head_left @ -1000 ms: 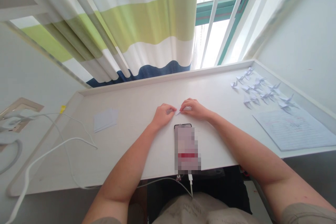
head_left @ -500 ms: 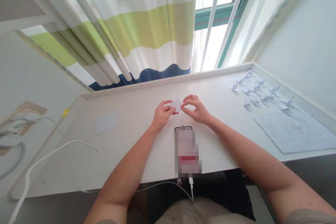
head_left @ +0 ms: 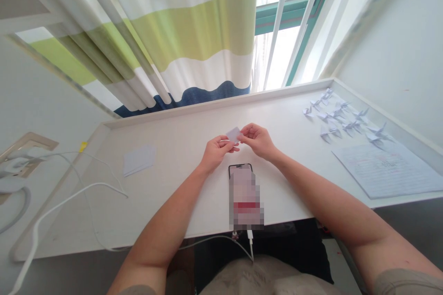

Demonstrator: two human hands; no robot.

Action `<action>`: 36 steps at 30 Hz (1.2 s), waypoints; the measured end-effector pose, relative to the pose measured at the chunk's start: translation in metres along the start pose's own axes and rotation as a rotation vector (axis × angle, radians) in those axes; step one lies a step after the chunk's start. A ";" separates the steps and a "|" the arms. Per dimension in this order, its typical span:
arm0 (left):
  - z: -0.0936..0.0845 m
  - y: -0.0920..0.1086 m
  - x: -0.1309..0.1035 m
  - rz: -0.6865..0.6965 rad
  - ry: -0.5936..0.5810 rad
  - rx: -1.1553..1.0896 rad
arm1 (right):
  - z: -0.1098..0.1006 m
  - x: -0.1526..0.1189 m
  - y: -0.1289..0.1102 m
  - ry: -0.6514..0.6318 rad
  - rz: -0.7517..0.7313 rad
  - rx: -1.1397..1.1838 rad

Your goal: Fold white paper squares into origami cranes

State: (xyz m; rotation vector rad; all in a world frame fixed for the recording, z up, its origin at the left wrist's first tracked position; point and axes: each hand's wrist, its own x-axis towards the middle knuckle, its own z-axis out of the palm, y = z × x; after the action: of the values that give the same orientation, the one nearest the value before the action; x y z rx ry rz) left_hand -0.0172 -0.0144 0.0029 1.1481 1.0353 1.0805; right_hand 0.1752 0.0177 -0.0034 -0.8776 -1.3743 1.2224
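A small folded piece of white paper (head_left: 233, 134) is held up between my two hands, above the middle of the desk. My left hand (head_left: 218, 151) pinches its lower left edge between thumb and fingers. On its right side, my right hand (head_left: 256, 139) grips the edge with thumb and fingertips, the other fingers curled. The finer folds are too small to make out. Just below the hands lies a phone (head_left: 242, 193), its screen blurred out.
Several folded paper cranes (head_left: 346, 120) stand at the back right, behind a written sheet (head_left: 391, 168). Loose white paper sheets (head_left: 139, 160) lie on the left of the white desk (head_left: 180, 133). A white cable (head_left: 86, 189) crosses the left side; another cable (head_left: 250, 239) plugs into the phone.
The folded paper has turned and shows a squarer face, tilted up. My right hand's fingers have curled in closer around its edge. The view has shifted slightly.
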 end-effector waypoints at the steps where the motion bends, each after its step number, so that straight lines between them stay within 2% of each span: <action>1: 0.001 0.001 -0.001 0.002 0.006 -0.003 | 0.000 0.000 -0.001 0.007 0.002 0.001; 11: 0.002 0.003 -0.005 -0.002 -0.089 0.095 | -0.001 -0.003 -0.004 -0.084 0.027 -0.033; 17: 0.004 0.003 -0.008 0.000 -0.169 0.179 | -0.001 -0.004 -0.003 -0.021 0.027 -0.097; 31: 0.011 0.002 -0.009 0.108 -0.085 0.237 | 0.009 -0.007 -0.005 0.048 0.008 -0.087; 36: 0.013 0.002 -0.011 0.122 -0.104 0.290 | 0.006 -0.008 -0.008 -0.019 -0.010 -0.153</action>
State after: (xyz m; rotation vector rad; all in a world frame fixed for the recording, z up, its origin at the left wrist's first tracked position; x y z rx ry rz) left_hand -0.0064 -0.0272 0.0070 1.5011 1.0741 0.9743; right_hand 0.1721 0.0075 0.0031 -0.9658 -1.5008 1.1320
